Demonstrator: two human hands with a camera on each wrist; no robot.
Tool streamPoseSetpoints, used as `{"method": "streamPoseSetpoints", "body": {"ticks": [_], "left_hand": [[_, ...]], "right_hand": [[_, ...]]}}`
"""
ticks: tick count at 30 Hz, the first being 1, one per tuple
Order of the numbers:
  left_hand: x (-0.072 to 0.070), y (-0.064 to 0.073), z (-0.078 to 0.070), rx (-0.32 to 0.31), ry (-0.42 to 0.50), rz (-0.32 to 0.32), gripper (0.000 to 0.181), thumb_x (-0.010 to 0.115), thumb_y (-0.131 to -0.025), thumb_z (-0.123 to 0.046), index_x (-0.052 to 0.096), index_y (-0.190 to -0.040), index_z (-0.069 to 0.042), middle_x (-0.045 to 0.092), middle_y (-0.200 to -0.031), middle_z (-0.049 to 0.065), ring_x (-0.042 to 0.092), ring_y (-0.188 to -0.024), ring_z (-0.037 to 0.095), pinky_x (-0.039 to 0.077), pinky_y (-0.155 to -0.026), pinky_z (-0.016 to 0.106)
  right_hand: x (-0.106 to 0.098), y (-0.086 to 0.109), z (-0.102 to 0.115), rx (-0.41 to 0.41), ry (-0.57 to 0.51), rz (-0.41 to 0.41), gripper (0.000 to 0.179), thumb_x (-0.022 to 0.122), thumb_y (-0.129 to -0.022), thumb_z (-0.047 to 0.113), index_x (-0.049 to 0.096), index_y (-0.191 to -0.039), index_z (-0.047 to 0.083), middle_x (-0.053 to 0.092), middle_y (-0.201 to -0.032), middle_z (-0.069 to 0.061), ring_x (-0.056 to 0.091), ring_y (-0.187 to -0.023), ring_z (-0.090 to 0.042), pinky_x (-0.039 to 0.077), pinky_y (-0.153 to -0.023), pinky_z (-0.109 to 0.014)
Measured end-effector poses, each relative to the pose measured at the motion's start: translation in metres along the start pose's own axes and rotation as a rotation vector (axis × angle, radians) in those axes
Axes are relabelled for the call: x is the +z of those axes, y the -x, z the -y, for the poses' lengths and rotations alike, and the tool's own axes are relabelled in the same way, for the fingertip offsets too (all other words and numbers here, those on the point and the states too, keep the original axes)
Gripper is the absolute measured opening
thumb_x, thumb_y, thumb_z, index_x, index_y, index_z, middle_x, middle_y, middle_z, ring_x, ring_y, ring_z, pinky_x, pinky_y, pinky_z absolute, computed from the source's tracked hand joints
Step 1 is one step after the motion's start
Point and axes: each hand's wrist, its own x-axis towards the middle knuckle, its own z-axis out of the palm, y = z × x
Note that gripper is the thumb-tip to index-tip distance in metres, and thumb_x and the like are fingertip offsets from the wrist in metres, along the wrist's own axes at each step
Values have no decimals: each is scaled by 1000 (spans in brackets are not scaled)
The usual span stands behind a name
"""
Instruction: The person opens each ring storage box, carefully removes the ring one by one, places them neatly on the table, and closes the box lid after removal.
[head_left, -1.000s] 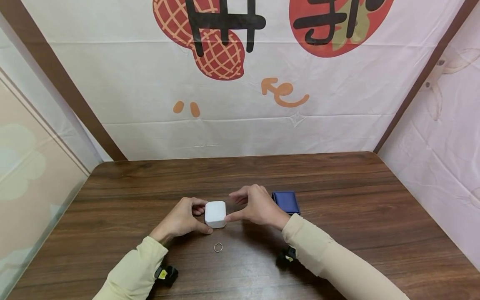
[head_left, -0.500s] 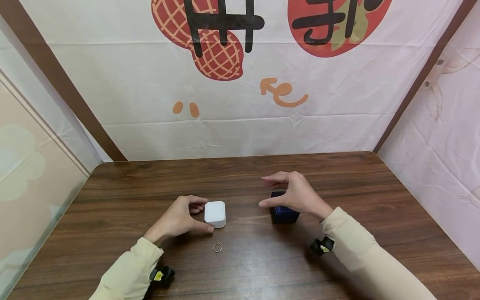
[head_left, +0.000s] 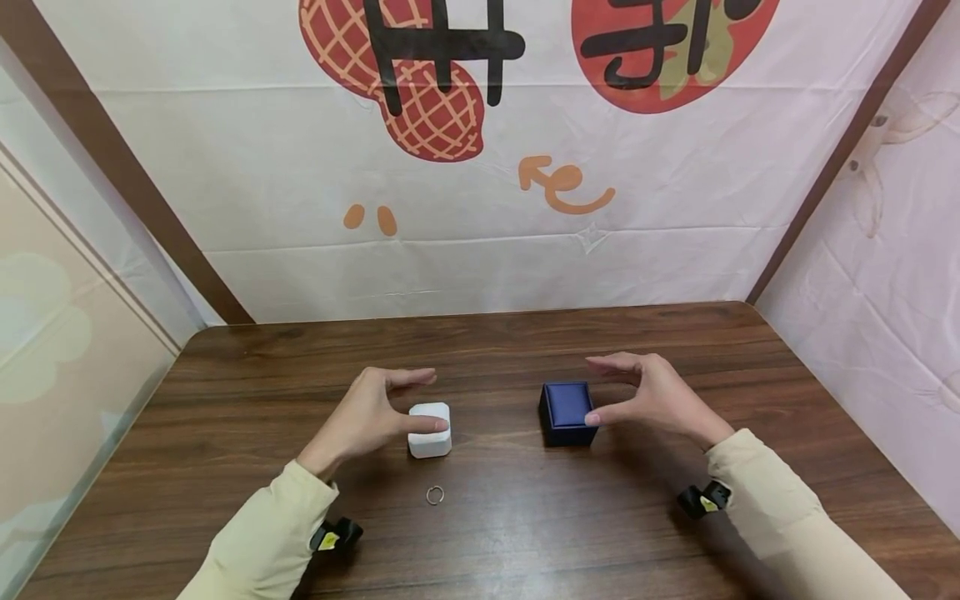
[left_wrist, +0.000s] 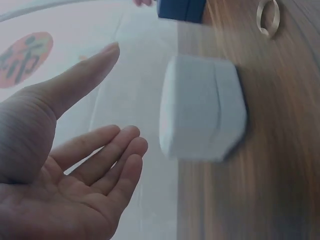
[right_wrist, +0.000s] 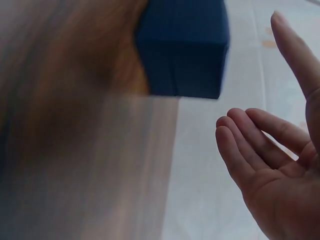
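Observation:
A small white box (head_left: 430, 444) with cut corners stands on the brown table, its lid down. My left hand (head_left: 369, 421) hovers just above and left of it, thumb over the lid in the head view; the left wrist view shows air between the fingers and the white box (left_wrist: 202, 107). To the right stands a dark blue box (head_left: 567, 406), also closed. Beside its right edge is my right hand (head_left: 657, 402), fingers spread from the thumb and holding nothing. A thin gold ring (head_left: 435, 495) lies in front of the white box.
The wooden table (head_left: 480, 542) runs back to a white printed cloth (head_left: 450, 275), with more cloth at both sides. Each wrist carries a small black camera, such as the right wrist camera (head_left: 703, 499).
My right hand has left the white box and travelled right, passing over the blue box to its far side. My left hand has let go of the white box and lifted. The ring has stayed put.

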Motion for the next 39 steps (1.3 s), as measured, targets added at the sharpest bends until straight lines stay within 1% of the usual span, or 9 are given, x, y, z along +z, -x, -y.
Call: {"method": "streamPoseSetpoints", "body": {"ticks": [2,4,5,8,11,13,15,28,39], "left_hand": [[5,-3,-6,19,12,0,71,93,-73,-33,67,-132,-2,68,-130,9,62,-120,24,47,-102,46],[11,-7,-13,34,19,5,71,93,-73,-34,67,-131,-4,70,-125,10,67,-89,18,51,-89,39],[14,-9,-16,47,12,4,70,93,-73,-35,68,-131,-5,70,-124,10,65,-87,15,51,-87,37],[24,-15,-25,71,-8,11,70,93,-72,-36,69,-131,-8,70,-124,13,42,-62,11,48,-80,36],[34,-21,-34,73,-27,15,71,94,-71,-37,69,-131,-10,68,-128,11,62,-90,12,48,-98,41],[41,-24,-40,57,-22,28,73,94,-70,-37,68,-133,-11,68,-129,9,65,-99,20,45,-103,46],[48,-26,-44,52,-29,35,74,94,-70,-37,68,-134,-12,68,-129,7,53,-131,25,41,-109,48],[81,-42,-47,38,6,67,79,97,-67,-32,66,-134,-5,64,-134,13,63,-120,32,51,-99,45],[103,-51,-42,-6,6,99,85,97,-66,-34,62,-139,-7,62,-138,12,56,-126,34,48,-101,48]], "right_hand": [[0,3,-8,4,14,20,84,95,-68,38,62,-139,8,64,-136,-10,59,-126,-28,47,-102,-52],[1,4,-15,-7,25,48,86,95,-68,38,61,-139,3,64,-135,-11,58,-127,-30,45,-104,-53],[2,4,-18,-10,30,62,87,95,-68,38,60,-139,2,64,-135,-12,57,-128,-31,44,-104,-53],[4,5,-25,-18,70,100,88,94,-68,42,60,-139,2,64,-135,-12,54,-131,-32,42,-107,-54],[7,5,-29,-2,116,120,90,94,-66,46,62,-138,4,63,-137,-11,53,-131,-30,41,-107,-54],[9,4,-31,1,151,125,92,94,-64,49,62,-138,4,63,-137,-12,53,-131,-28,42,-106,-54],[10,3,-32,4,173,127,94,95,-62,49,63,-137,3,63,-137,-13,54,-129,-28,44,-104,-52],[19,-3,-34,-77,272,151,98,95,-64,47,58,-136,-9,55,-140,-28,50,-132,-43,42,-105,-57],[23,-5,-32,-71,274,142,80,94,-68,42,67,-131,0,58,-137,-27,51,-131,-44,43,-105,-57]]}}
